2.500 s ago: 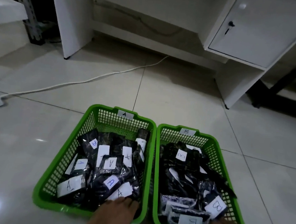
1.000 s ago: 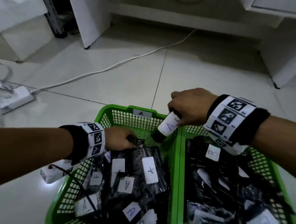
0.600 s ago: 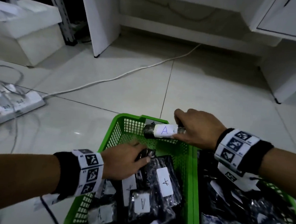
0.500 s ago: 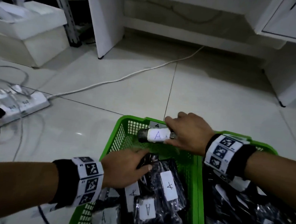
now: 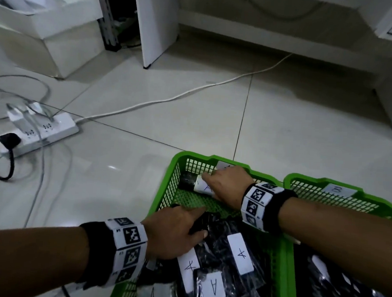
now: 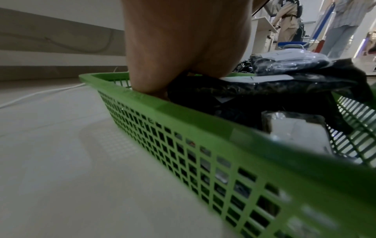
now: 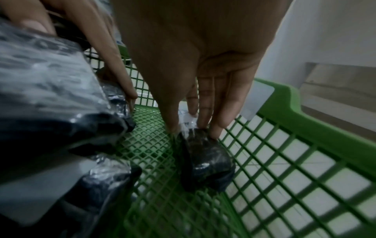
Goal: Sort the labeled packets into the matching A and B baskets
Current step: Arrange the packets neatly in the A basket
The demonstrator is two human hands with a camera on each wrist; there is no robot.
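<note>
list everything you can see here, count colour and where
A basket: one, green, on the floor tiles, left of the two.
B basket: one, green, right beside the A basket.
rolled A packet: one, dark with a white label, at the A basket's far end.
A packets: several, dark with white labels, piled at the A basket's near end.
power strip: one, white, on the floor at left.
cable: one, white, running across the tiles.
white box: one, far left.
left hand: gripping a dark packet on the pile.
right hand: fingers pinching the rolled A packet.
</note>
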